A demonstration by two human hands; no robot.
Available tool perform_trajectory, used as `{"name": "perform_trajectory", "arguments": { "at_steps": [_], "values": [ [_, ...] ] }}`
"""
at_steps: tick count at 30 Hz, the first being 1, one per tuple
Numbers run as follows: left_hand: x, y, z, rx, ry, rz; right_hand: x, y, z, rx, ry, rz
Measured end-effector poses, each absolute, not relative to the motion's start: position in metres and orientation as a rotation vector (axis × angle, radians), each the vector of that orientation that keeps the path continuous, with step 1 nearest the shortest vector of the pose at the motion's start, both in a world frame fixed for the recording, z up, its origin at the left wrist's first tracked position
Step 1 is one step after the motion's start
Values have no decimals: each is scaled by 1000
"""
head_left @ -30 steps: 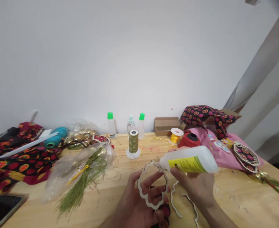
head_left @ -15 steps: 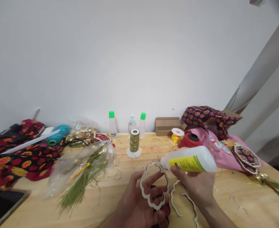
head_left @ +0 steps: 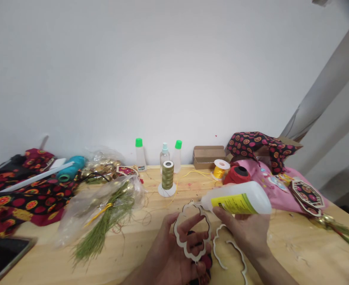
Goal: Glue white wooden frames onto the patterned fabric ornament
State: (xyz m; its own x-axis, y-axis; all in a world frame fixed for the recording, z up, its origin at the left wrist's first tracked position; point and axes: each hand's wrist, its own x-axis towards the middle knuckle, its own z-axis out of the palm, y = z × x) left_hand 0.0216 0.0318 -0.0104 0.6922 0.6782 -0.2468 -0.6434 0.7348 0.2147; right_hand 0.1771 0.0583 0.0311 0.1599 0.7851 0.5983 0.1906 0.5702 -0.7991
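Note:
My left hand [head_left: 174, 253] holds a pale wooden scalloped frame [head_left: 192, 231] up off the table, fingers curled behind it. In my right hand [head_left: 245, 233] is a white glue bottle [head_left: 236, 198] with a yellow-green label, lying sideways. Its nozzle touches the top of the frame. A second scalloped wooden frame [head_left: 230, 253] lies flat on the wooden table [head_left: 293, 245] just right of the first. A bit of dark patterned fabric shows under my left hand.
Olive thread spool [head_left: 167, 175], yellow spool [head_left: 221, 169], red spool [head_left: 237, 175], two green-capped bottles [head_left: 139, 153] and a cardboard box [head_left: 208, 157] stand at the back. A plastic bag of green tassels [head_left: 103, 213] lies left, patterned cloth [head_left: 20, 198] and a phone [head_left: 2, 259] far left, pink fabric [head_left: 278, 184] right.
The view has shifted slightly. Both hands stay almost still, with the glue nozzle kept at the top of the held frame.

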Motion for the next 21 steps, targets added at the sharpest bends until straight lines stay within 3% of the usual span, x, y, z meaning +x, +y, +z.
{"name": "perform_trajectory", "arguments": {
  "at_steps": [21],
  "values": [
    [21,34,-10,120,348,749,178,58,32,-916,-1359,502]
  ]
}}
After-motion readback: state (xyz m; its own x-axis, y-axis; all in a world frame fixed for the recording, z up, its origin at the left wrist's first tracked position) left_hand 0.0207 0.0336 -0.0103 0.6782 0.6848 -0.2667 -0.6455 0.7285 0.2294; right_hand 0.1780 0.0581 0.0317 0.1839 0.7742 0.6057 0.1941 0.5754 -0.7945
